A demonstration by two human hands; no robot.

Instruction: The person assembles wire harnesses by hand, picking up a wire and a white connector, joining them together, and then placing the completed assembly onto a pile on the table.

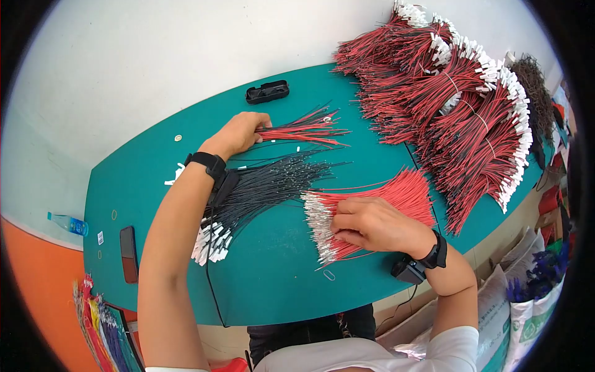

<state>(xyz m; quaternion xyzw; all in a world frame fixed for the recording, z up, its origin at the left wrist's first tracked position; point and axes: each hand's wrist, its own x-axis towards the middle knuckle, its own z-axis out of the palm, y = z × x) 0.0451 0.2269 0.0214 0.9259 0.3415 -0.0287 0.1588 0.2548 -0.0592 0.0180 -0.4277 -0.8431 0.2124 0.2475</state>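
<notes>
My left hand (239, 132) is closed around one end of a bundle of red and black wires (307, 130), whose loose ends fan to the right over the table. With fingers curled, my right hand (372, 223) rests on a flat pile of red wires (404, 190). The pile's crimped metal terminals (316, 223) point left, and whether the fingertips pinch one is hidden. Between the hands lies a sheaf of black wires (274, 179), with white connector housings (214, 244) at its near left end. More white housings (175, 175) show beside my left forearm.
The green table (269, 293) meets a wall behind. Banded red-black wire bundles (465, 107) are heaped at right. A black open case (267, 92) lies at the back, a smartphone (129, 254) at left. Cables hang from both wrist devices. Sacks (497, 321) stand below right.
</notes>
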